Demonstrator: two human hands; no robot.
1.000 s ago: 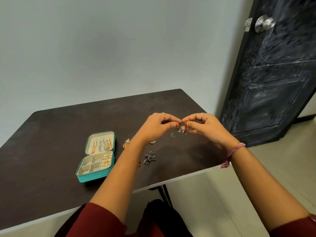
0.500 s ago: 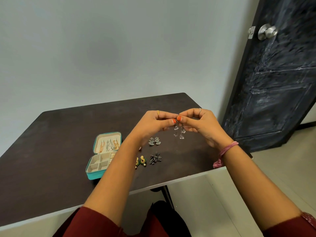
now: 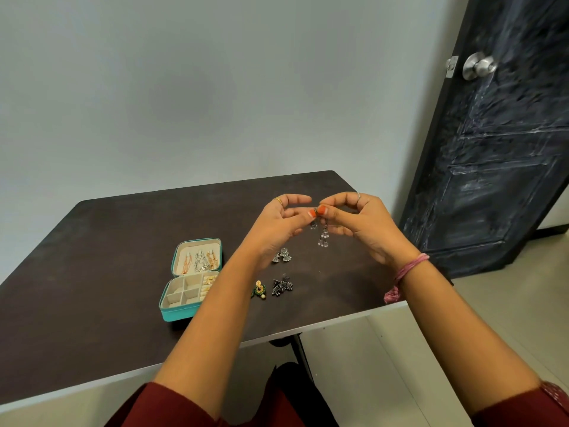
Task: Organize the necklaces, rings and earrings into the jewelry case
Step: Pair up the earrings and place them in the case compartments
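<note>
No readable writing anywhere. Dark worktop [image 3: 92, 241] carries the open teal jewelry case [image 3: 175, 312] at left, loose earring pairs [image 3: 281, 255] beside it. Left hand [image 3: 277, 226] and right hand [image 3: 366, 223] raised, fingertips meeting, each grip pinched on a silver dangle earring [image 3: 323, 237] hanging above the worktop.

no readable text, labels, brands, numbers or signs anywhere

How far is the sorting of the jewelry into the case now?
Partly done. The open teal case already has necklaces hanging in its lid and gold pieces in its right slots. Both hands, left and right, pinch a silver dangling earring. Three earring pairs still lie on the table, and several compartments look unfilled.
</note>
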